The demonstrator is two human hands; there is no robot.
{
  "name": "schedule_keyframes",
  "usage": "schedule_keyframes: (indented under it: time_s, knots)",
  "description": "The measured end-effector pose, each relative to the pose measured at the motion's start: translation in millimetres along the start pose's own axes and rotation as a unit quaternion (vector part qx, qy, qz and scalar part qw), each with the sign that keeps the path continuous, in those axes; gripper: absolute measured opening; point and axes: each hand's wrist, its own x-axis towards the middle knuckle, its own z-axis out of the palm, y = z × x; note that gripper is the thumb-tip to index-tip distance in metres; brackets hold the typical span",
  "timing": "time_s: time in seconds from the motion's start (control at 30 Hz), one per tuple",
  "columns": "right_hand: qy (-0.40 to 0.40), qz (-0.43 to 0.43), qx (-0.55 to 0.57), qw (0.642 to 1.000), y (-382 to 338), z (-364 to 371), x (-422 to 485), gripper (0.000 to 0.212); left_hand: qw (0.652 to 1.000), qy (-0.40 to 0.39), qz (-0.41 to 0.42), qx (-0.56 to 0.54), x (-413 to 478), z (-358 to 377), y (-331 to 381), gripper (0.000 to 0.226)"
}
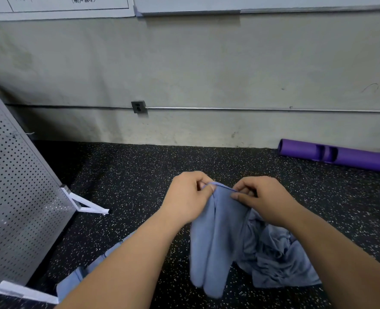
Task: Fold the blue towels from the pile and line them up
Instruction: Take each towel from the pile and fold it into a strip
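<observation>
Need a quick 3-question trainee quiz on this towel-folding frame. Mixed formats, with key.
1. True or false: the left hand and the right hand both pinch the top edge of the held towel.
2. Multiple choice: the crumpled towel pile lies A) on the perforated panel, B) on the floor, right of the held towel, C) against the wall.
3. Fill in: the tube at the far right is coloured ____.
Key: 1 true; 2 B; 3 purple.

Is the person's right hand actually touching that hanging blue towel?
Touching. The head view shows the right hand pinching the top edge of the blue towel, thumb pressed on the hem.
</observation>
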Motion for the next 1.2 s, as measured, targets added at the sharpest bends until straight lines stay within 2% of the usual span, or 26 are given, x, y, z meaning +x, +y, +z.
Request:
schedule_keyframes:
  time_s: [0.23,0.37,0.47,0.6,0.67,0.8,0.9,1.03,1.2]
  knots:
    - [0.018,0.033,-0.022,0.999,14.1,-11.0,1.6,0.012,0.990,0.105,-0.090,-0.018,7.7,-15.3,-10.6,0.018]
    - [0.059,0.007,-0.008,0.998,5.3,-7.4,-1.7,0.013,0.994,0.050,-0.089,0.033,3.9,-13.1,-10.9,0.004]
    - [0.051,-0.020,-0.002,0.998,-5.6,-2.9,-4.8,0.011,0.998,-0.006,-0.046,0.035,1.9,-8.6,-10.9,0.031]
    - [0.029,-0.060,-0.025,0.997,-16.6,4.9,-7.1,0.010,0.997,-0.064,0.006,-0.039,0.1,3.5,-6.1,0.038]
    - [0.019,-0.070,-0.012,0.997,-21.3,7.5,-8.0,0.008,0.995,-0.082,0.015,-0.047,-0.2,8.1,-5.7,0.034]
    - [0.011,-0.076,-0.004,0.997,-23.0,7.9,-8.5,0.005,0.994,-0.097,0.009,-0.045,-0.8,10.2,-4.3,0.002]
    - [-0.007,-0.051,-0.004,0.999,-16.7,6.0,-7.9,0.007,0.997,-0.080,-0.001,-0.021,-0.4,9.1,-4.8,0.009]
    - [-0.040,-0.015,-0.016,0.999,-4.5,-1.6,-4.0,0.008,0.999,-0.015,-0.033,-0.002,4.3,1.8,-6.7,0.013]
    - [-0.009,0.015,-0.045,0.999,6.1,-17.7,-4.5,0.009,0.995,0.042,-0.094,-0.001,10.2,-10.3,-17.7,0.016]
